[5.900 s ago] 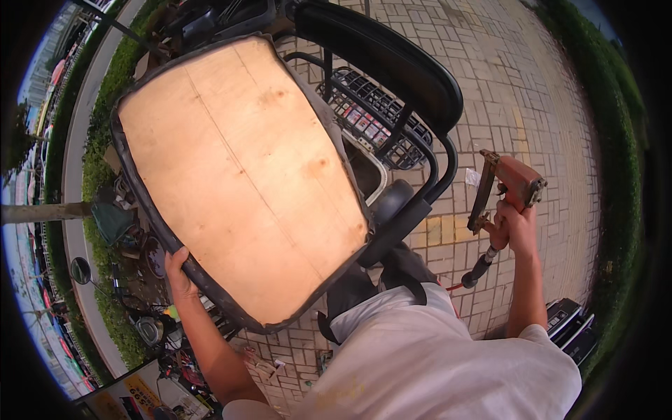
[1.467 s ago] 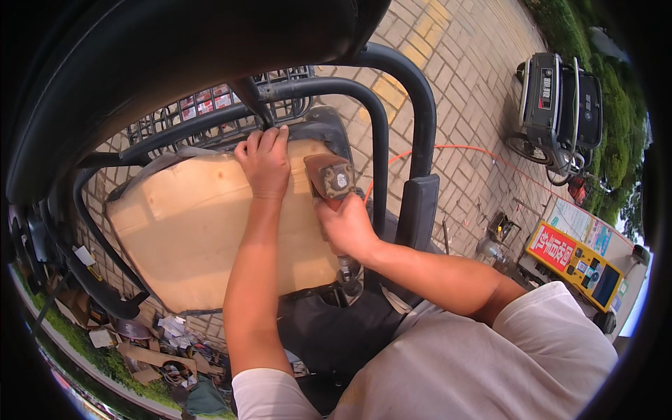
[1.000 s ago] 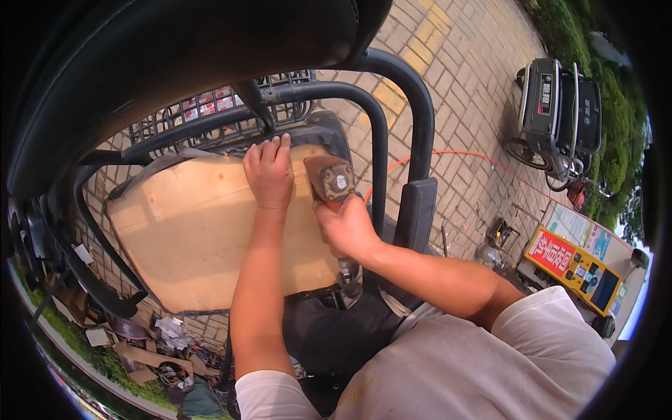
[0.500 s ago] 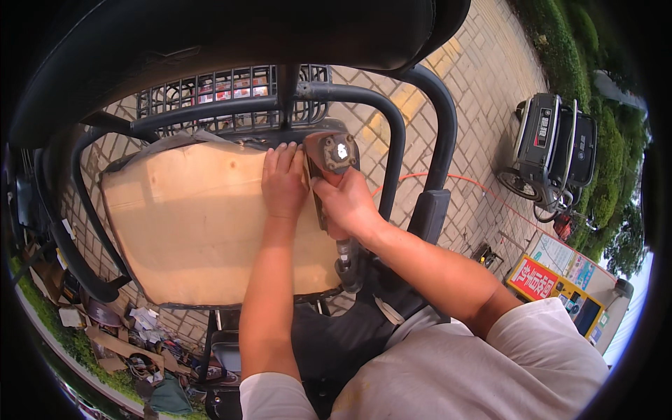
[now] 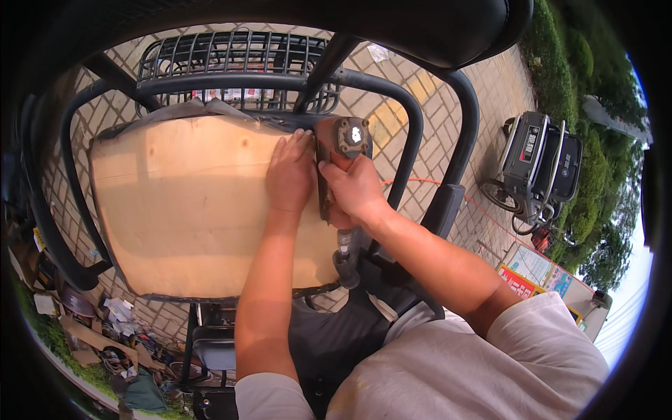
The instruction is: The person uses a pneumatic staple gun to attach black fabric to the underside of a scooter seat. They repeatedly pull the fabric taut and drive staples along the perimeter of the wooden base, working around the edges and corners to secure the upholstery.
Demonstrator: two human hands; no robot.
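A plywood seat panel (image 5: 178, 210) lies within the black tubular frame, dark covering (image 5: 210, 110) folded along its upper edge. My left hand (image 5: 292, 171) lies open on the panel's upper right, fingertips pressing at that folded edge beside the tool's nose. My right hand (image 5: 355, 183) is closed round the handle of an orange-red pneumatic staple gun (image 5: 329, 133), whose narrow magazine touches or nearly touches my left fingers. A hose fitting (image 5: 344, 241) hangs below the grip. The gun's tip is hidden under its head.
A padded black backrest (image 5: 434, 28), metal tubes (image 5: 413, 119) and a wire basket (image 5: 224, 52) surround the panel. An orange hose (image 5: 413, 180) crosses the paving. A cargo tricycle (image 5: 532, 168) and a signboard (image 5: 525, 273) stand right; cardboard scraps and clutter (image 5: 91, 336) lie lower left.
Earlier I held the panel up, gun off to the right; now it rests in the frame, gun on it. Lately my left hand has shifted right to beside the gun, which moved toward the upper edge.
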